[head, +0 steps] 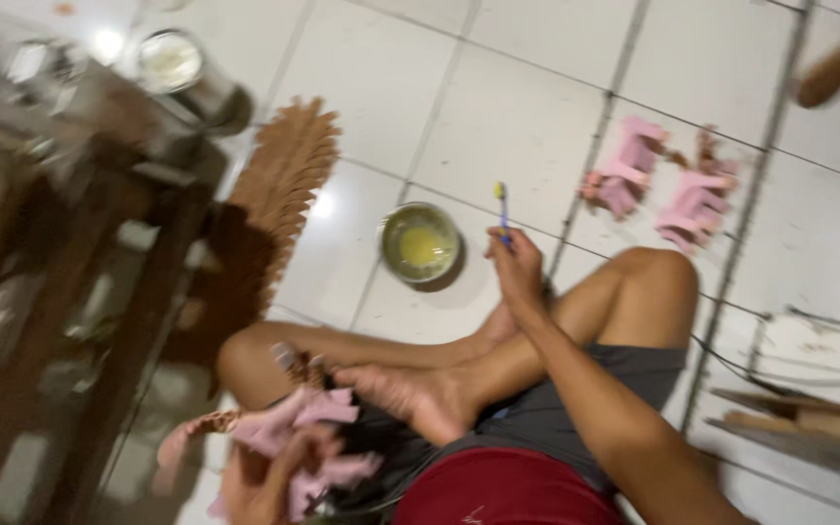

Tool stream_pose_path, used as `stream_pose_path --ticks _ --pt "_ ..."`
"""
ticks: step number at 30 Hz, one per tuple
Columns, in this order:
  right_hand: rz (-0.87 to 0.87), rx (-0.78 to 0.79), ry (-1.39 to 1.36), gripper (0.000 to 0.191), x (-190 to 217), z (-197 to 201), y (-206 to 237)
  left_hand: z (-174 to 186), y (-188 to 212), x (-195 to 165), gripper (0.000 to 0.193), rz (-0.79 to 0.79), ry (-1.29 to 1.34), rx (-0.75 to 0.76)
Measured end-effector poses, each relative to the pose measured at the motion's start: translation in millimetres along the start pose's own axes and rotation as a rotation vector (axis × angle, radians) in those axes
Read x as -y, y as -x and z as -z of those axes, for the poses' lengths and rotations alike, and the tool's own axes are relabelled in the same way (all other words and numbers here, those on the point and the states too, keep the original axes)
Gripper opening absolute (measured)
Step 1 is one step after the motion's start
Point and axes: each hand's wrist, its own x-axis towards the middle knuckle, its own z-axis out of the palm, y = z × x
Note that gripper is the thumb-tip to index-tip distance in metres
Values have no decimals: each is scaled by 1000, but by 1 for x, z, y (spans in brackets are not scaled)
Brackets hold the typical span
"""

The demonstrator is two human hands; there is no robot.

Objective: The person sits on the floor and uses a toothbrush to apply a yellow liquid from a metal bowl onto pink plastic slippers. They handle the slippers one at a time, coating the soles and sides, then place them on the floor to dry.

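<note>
Clearly, the right hand [517,261] is closed around a small brush [504,216] with a blue and yellow handle, and it holds it almost upright, so the long axis of the brush points away from the person toward the far tiles. The round metal bowl [421,242] with a yellowish liquid stands on the white tiled floor [527,107] just to the left of this hand, near but not touching, and the right hand is much nearer to it than the other one. The left hand [269,476] is low at the bottom edge, closed on a soft pink piece [308,437] with a ragged, comb-like outline; the picture is blurred there, so the exact grip is not clear. The person sits cross-legged on the glossy floor. Further away lie two more pink pieces [663,185], flat with tooth-like ends, and a brown feather-shaped piece [284,175] with a ribbed edge beside dark wooden furniture [99,292].
</note>
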Motion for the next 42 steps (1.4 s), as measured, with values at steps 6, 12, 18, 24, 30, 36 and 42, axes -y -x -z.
stream_pose_path --ticks 6,12,18,24,30,36,42 --pt "-56 237 -88 21 25 5 67 -145 -40 -57 52 -28 439 67" --pt "88 466 -103 33 55 23 118 -182 -69 -64 37 105 693 -55" --pt "425 298 287 31 63 30 120 -189 -76 -53 32 67 629 -150" --pt "90 430 61 28 52 34 114 -185 -80 -55 39 -51 682 -200" --pt "-224 303 -251 8 30 20 123 -179 -82 -48 35 55 838 -220" --pt "-285 459 -11 27 41 16 80 -147 -85 -48 40 93 672 -341" --pt "288 508 954 30 34 -7 -4 -114 -74 -54 48 157 694 -152"
